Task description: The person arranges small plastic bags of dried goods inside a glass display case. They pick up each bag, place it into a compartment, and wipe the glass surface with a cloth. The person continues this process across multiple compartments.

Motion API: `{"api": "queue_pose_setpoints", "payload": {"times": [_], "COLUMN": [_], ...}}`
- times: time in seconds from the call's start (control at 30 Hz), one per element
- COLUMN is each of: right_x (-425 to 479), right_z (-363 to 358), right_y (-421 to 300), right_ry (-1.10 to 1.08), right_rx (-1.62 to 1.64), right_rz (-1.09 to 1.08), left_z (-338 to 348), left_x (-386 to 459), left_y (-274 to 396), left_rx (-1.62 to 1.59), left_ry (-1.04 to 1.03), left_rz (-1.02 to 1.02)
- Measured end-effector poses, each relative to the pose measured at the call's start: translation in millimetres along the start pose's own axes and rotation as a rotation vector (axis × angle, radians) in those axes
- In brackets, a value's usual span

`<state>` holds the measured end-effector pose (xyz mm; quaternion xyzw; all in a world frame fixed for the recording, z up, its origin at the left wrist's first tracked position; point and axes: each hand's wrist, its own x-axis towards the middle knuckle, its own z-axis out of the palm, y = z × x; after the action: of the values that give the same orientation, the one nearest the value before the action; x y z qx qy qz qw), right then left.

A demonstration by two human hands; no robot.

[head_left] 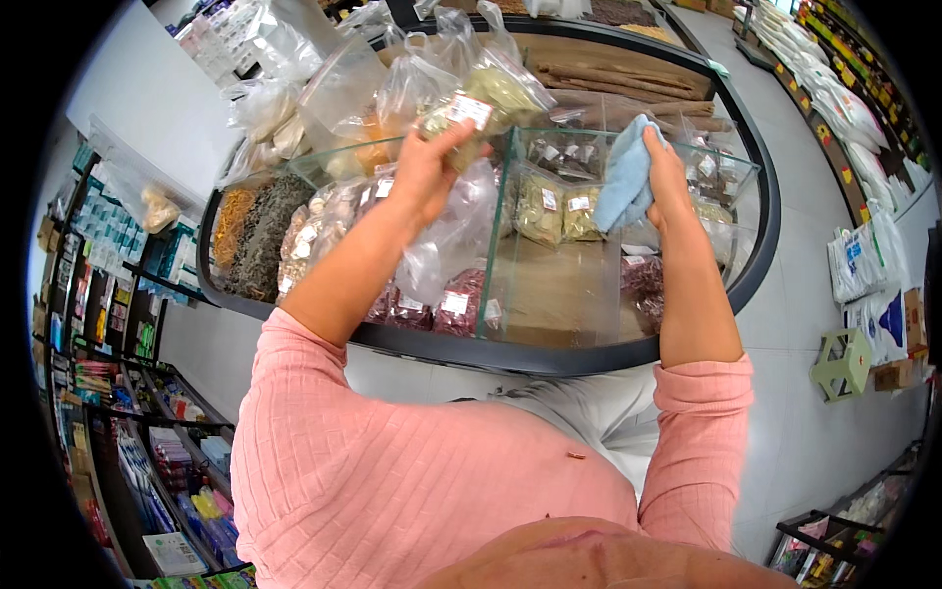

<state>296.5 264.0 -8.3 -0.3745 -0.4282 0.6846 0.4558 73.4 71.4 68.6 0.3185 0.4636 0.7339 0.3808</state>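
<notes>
My left hand point(430, 173) grips a clear plastic bag of greenish dried goods point(462, 125) with a white label, held above the glass-divided display bin point(515, 342). In my right hand point(668, 177) is a light blue cloth point(625, 177), hanging over the bin's right part. Below the cloth, two labelled bags of pale green dried goods point(548, 210) lie in a compartment whose wooden base point(559, 291) shows in front. A glass divider point(494, 243) stands between my hands. Left of it are crumpled clear bags point(456, 228) and bags of dark red dried goods point(460, 302).
Filled clear bags point(353, 96) crowd the bin's far left side. Rolled brown bark point(625, 81) lies at the back. Stocked shelves point(140, 434) stand on the left. On the right are a green plastic stool point(843, 364) and white sacks point(857, 258) on the floor.
</notes>
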Motion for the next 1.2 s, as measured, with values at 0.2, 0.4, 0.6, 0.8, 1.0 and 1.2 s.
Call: {"api": "queue_pose_setpoints", "payload": {"times": [0.2,0.4,0.6,0.8,1.0,1.2], "right_x": [-5,-54,-96,-80,-55,-64], "right_z": [1,28,83,67,48,46], "right_y": [-16,-44,-8,-13,-5,-5], "right_ry": [0.024,0.009,-0.521,-0.388,-0.238,-0.441], "right_rx": [0.192,0.093,-1.019,-1.205,-0.537,-0.128], "right_rz": [0.010,-0.352,-1.189,-1.161,-0.422,-0.108], "left_z": [22,36,28,28,32,27], "left_x": [-33,-41,-40,-41,-44,-43], "left_y": [-66,-73,-81,-79,-70,-66], "left_rx": [0.093,0.228,-0.006,0.007,-0.040,-0.028], "left_ry": [-0.152,-0.183,-0.233,-0.309,-0.296,-0.368], "left_rz": [-0.149,-0.200,-0.151,-0.103,-0.031,0.049]}}
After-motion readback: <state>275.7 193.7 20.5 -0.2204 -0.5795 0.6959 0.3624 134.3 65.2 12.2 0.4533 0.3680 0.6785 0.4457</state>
